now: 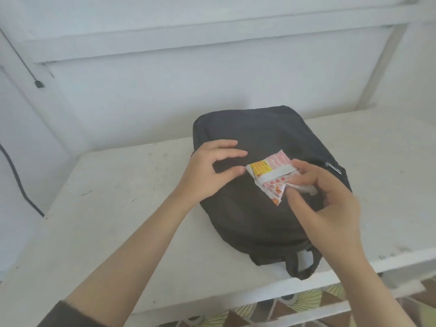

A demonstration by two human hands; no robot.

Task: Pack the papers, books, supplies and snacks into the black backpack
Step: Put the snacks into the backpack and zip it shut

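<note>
Pinching a pink-and-yellow snack packet (271,177) between thumb and fingers, the right hand (330,204) holds it just above the black backpack (259,138); the left hand (212,166) hovers half-spread beside it. No papers or books show, so probably snacks remain. The backpack's handle overhangs the table (118,208) edge; bare room lies left.

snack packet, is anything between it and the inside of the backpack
Yes. The snack packet, held by the right hand with the left hand at its corner, lies over the backpack, whose top panel looks closed. No opening shows under it; a zipper pull sits at the right edge.
</note>
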